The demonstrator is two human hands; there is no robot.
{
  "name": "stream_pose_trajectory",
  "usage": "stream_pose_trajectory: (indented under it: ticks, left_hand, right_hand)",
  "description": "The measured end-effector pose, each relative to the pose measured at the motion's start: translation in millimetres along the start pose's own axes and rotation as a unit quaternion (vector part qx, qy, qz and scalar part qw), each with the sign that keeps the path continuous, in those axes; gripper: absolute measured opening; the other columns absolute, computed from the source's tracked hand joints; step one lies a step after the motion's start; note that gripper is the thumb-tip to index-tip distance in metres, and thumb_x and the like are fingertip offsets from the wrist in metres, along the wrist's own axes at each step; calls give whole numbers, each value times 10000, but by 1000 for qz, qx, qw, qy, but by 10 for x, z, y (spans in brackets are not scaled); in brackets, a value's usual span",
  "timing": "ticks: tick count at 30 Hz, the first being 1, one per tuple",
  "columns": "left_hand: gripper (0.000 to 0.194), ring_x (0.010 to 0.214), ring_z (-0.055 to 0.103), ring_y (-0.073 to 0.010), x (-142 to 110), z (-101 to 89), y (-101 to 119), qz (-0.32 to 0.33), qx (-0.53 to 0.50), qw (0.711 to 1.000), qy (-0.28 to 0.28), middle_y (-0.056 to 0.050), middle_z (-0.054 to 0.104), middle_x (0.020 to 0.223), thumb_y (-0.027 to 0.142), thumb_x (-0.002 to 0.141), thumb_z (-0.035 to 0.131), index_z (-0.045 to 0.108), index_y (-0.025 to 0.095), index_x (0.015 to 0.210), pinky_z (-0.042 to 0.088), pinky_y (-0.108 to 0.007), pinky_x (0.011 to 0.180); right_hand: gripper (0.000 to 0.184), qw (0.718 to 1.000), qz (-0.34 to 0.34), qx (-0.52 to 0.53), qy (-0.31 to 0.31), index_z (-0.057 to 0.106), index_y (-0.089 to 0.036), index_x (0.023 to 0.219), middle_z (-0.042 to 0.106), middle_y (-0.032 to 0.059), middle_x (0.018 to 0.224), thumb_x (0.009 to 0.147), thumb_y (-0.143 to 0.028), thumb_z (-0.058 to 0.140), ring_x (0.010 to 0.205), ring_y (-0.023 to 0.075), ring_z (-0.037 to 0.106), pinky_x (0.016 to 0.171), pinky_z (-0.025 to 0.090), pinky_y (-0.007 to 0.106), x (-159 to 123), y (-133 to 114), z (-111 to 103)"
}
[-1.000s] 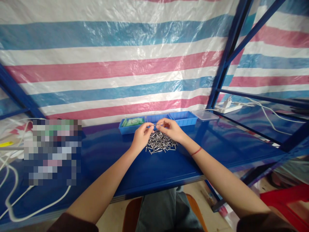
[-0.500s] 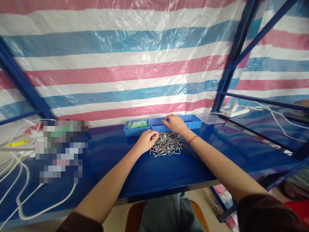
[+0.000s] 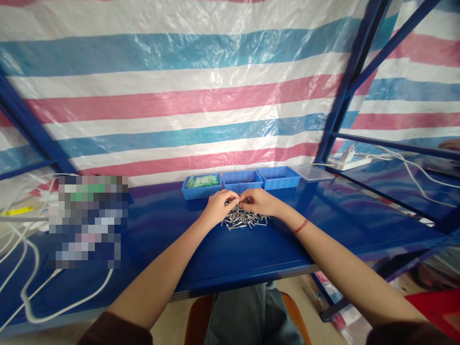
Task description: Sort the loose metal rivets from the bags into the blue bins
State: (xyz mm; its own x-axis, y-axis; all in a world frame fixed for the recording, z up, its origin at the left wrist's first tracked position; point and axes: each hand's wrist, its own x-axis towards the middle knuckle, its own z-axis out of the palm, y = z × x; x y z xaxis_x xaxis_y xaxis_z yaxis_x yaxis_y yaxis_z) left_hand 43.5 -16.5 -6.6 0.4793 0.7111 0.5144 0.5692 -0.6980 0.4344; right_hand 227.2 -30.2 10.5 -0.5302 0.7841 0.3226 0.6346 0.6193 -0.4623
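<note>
Apparently plenty remains: rivets (image 3: 242, 221) heaped mid-frame, few pieces (image 3: 247, 181) in middle blue bin (image 3: 235, 186); left hand (image 3: 217, 207), right hand (image 3: 261, 202) together at fingertips, grip unclear.

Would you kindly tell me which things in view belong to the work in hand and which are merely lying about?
Probably in use: metal pieces, at the left hand and right hand; perhaps middle blue bin, just behind.

Seemingly just lying about: clear plastic lid; white cable; power strip; yellow item.
</note>
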Motion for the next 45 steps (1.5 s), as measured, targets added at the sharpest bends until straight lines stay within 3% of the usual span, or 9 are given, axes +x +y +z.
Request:
stream_pose_trajectory:
  ticks: [6,11,16,20,25,30,33,38,45]
  left_hand:
    - [151,801,621,-161,-11,22,-37,-18,-12,1000,6,-11,677,845,256,811,537,649,219,904,469,-276,754]
    - [218,796,624,-160,-15,5,38,-10,-52,998,35,-28,674,847,262,808,553,641,200,998,483,-284,772]
    - [292,834,650,-185,-11,5,105,-90,-143,985,42,-43,707,922,370,816,564,656,194,1030,500,-293,764]
    - [310,887,649,-196,-12,15,133,-121,-197,972,36,-58,704,998,387,821,557,667,183,1027,500,-294,784]
    - [227,820,640,-180,-16,18,181,-94,-188,975,73,-39,705,893,356,811,573,674,179,911,490,-268,713]
    - [201,823,629,-164,-27,-42,237,-50,-156,977,133,-33,689,909,335,845,539,664,193,914,477,-255,712]
    - [203,874,626,-168,-35,-80,258,-26,-131,980,149,-38,685,953,312,861,521,660,206,965,481,-256,738]
    - [193,872,625,-161,-40,-92,274,-8,-117,979,168,-40,681,947,296,870,515,649,200,969,484,-255,756]
    - [213,888,639,-172,-20,-48,215,-51,-167,970,170,-53,684,976,313,858,531,632,190,1000,495,-270,795]
  right_hand:
    - [115,999,10,19,35,679,-157,781,657,26,722,785,-186,567,604,117,534,595,377,247,14,14,22]
    - [131,987,25,144,67,608,-149,813,620,16,679,805,-269,556,591,125,560,572,428,258,18,18,-12]
    - [272,953,38,291,76,493,-187,842,612,-3,676,732,-381,649,571,130,569,566,464,279,27,16,-10]
    - [344,959,29,251,127,426,-207,883,627,-14,686,707,-362,678,577,125,570,592,454,279,14,-10,-23]
    - [343,958,18,252,137,452,-200,858,630,-6,727,689,-373,695,613,117,566,601,442,265,12,-66,-31]
    - [281,916,83,391,37,566,-161,850,591,-8,668,740,-408,642,570,91,534,492,383,206,9,-148,-35]
    - [262,892,104,440,24,609,-149,778,593,1,664,763,-410,615,552,73,515,486,374,195,8,-164,-18]
    - [238,874,108,470,55,608,-154,777,607,-4,685,725,-380,664,549,63,511,490,384,188,30,-157,14]
    - [280,875,86,458,132,601,-179,886,592,-33,629,681,-339,705,518,74,508,459,387,196,44,-201,6]
